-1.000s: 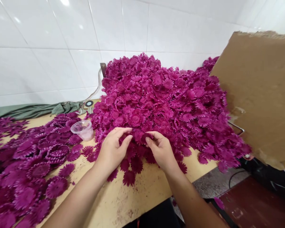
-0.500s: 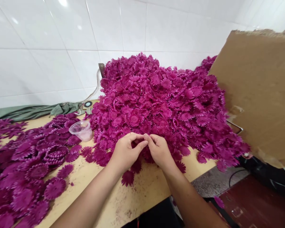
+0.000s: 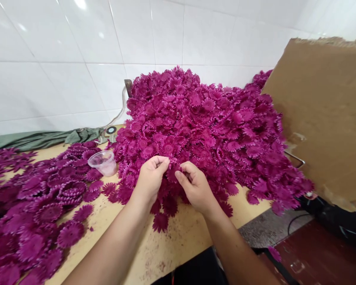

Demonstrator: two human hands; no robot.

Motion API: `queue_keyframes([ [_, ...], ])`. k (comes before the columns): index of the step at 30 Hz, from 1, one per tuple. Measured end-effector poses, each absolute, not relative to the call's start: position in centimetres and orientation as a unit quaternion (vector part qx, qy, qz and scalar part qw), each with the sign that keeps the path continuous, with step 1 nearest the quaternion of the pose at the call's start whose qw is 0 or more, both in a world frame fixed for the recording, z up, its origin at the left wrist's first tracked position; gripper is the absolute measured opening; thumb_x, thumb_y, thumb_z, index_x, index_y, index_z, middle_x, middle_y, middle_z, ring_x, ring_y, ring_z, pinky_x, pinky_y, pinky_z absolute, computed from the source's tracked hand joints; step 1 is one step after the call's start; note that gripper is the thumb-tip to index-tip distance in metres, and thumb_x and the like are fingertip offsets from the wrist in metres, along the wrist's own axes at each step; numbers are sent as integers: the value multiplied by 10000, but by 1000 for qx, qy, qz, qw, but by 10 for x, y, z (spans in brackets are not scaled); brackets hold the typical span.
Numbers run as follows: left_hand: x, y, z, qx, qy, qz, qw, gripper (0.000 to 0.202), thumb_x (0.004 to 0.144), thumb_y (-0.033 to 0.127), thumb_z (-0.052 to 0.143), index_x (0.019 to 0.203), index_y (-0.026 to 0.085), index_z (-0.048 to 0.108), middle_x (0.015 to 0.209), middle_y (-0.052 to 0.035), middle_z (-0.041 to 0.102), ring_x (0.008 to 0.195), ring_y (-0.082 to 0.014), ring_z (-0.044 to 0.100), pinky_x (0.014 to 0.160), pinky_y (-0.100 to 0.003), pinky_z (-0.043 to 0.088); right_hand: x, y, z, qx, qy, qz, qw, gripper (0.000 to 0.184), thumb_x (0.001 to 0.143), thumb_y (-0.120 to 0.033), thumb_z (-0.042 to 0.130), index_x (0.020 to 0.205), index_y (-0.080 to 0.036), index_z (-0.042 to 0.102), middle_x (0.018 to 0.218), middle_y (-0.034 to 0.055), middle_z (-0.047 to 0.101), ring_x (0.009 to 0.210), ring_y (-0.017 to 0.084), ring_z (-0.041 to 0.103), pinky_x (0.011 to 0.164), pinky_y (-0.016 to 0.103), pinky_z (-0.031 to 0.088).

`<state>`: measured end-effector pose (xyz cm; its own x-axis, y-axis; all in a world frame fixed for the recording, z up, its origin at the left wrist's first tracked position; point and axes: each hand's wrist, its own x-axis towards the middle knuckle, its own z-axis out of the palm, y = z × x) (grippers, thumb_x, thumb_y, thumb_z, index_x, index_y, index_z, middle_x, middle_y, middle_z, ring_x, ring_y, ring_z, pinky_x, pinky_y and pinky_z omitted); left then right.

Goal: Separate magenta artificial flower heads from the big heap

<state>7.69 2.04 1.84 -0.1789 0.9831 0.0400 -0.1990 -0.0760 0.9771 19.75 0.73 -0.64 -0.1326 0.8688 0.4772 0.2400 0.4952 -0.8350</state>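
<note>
While your left hand [image 3: 150, 178] pinches narrow before the flowers [image 3: 195, 118] at twelve o'clock, I can't tell whether your right hand [image 3: 197, 188], just beside at three, grips one.

left hand [image 3: 151, 176] pinch too small to read, right hand [image 3: 195, 186] contents unclear against flower pile [image 3: 195, 118], cardboard [image 3: 329, 114] cut off at right edge, green cloth [image 3: 41, 139] cropped left
</note>
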Motion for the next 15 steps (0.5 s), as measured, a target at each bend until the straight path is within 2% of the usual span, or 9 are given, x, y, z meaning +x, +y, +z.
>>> queue_keyframes([
  [4,83,23,20,356,474,624,509,126,491,188,661,529,140,550,469,66,506,475,-56,394,504,-184,314,197,9,-8,-410,-703,192,548,101,791,-199,487,694,-199,460,758,39,538,810,184,466,775,342,387],
  [8,93,29,21,321,479,630,520,99,509,109,645,518,133,550,424,71,476,418,-51,380,442,-175,293,197,5,-2,-407,-716,119,555,117,804,-162,485,696,-200,466,799,46,562,850,190,477,815,371,391],
  [12,80,43,29,278,491,670,482,150,627,137,610,534,151,494,435,75,470,390,-44,398,405,-153,304,200,-15,8,-383,-735,74,555,129,794,-107,466,706,-200,481,786,48,555,873,198,474,847,403,395],
  [15,57,46,39,232,496,727,413,226,717,194,579,556,169,423,432,102,418,366,-21,383,379,-113,281,206,-24,4,-356,-751,96,547,148,772,-89,471,687,-210,475,760,37,544,879,201,491,879,425,389],
])
